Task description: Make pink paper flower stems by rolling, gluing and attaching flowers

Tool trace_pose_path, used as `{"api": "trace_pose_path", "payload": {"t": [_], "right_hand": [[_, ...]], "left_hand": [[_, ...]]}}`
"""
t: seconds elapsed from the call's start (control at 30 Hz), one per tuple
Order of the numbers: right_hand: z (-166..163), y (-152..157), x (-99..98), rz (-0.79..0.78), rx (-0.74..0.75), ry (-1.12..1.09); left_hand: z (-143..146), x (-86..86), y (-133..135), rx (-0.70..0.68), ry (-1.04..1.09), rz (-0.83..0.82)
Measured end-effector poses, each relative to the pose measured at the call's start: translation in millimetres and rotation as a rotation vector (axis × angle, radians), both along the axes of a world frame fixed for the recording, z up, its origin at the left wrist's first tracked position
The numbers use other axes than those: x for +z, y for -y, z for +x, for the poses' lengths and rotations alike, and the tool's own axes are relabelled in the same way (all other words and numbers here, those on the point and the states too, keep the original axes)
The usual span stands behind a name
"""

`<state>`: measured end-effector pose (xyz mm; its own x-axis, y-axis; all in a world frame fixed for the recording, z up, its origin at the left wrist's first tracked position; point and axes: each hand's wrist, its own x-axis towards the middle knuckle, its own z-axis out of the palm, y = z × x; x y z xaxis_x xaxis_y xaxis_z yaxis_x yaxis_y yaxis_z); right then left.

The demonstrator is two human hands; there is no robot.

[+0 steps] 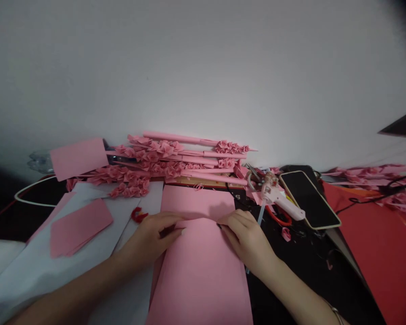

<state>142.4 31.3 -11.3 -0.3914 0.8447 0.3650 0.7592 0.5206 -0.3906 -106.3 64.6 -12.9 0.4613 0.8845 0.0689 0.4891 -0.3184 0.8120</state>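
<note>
Left hand (155,234) and right hand (246,237) are pinching one pink sheet (199,271).
Both are gripping its folded edge at centre; one glue gun (280,198) and one phone (309,198) are lying at 2 o'clock, one card stack (79,228) at 9.

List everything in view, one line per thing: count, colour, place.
large paper sheet: one, pink, centre, folded across
paper stack: one, pink, left, on the white sheets
white sheets: several, white, lower left
card: one, pink, upper left
paper flower stems: many, pink, along the wall
glue gun: one, white, right of centre
phone: one, dark screen, beside the glue gun
red sheet: one, red, far right
left hand: one, gripping the large sheet's fold
right hand: one, gripping the same fold
</note>
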Motion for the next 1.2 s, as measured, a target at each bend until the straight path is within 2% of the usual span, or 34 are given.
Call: {"api": "trace_pose_path", "payload": {"t": [0.07, 0.23, 0.4, 0.63, 0.97, 1.2], "right_hand": [[-0.3, 0.2, -0.4, 0.020, -0.009, -0.002], [0.4, 0.0, 1.2, 0.060, -0.008, -0.018], [2.0, -1.9, -3.4, 0.083, -0.005, -0.025], [2.7, -0.7, -5.2, 0.110, 0.012, -0.005], [-3.0, 0.7, 1.9, 0.178, 0.095, -0.072], [-2.2, 4.6, 1.9, 0.172, 0.106, -0.106]], "left_hand": [[-0.5, 0.1, -0.7, 0.025, 0.026, 0.000], [-1.0, -2.1, -2.7, 0.164, 0.091, -0.148], [-1.1, 0.5, -4.1, 0.199, 0.063, -0.250], [-3.7, 2.5, -4.2, 0.205, 0.054, -0.118], [-3.2, 6.6, -2.4, 0.289, 0.254, -0.138], [-7.3, 2.0, 0.5, 0.317, 0.229, 0.018]]}}
